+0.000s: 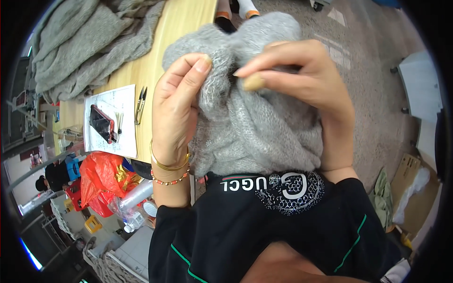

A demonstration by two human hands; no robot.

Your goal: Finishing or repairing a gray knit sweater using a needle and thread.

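A fuzzy grey knitted garment [255,127] is bunched up close in front of me, above my black top. My left hand [177,101] grips a fold of it on the left, thumb pressed against the knit near the top. My right hand [297,80] pinches the fabric from the right, fingers pointing left toward the left thumb. The two hands are close together at the garment's upper middle. Bracelets circle my left wrist.
A wooden table [141,70] runs along the left with a pile of grey knitwear [85,42], a sheet of paper [115,120] bearing a phone [101,123], and small snips [140,104]. Red plastic bags [99,179] and clutter lie lower left. Cardboard [410,188] sits at right on the floor.
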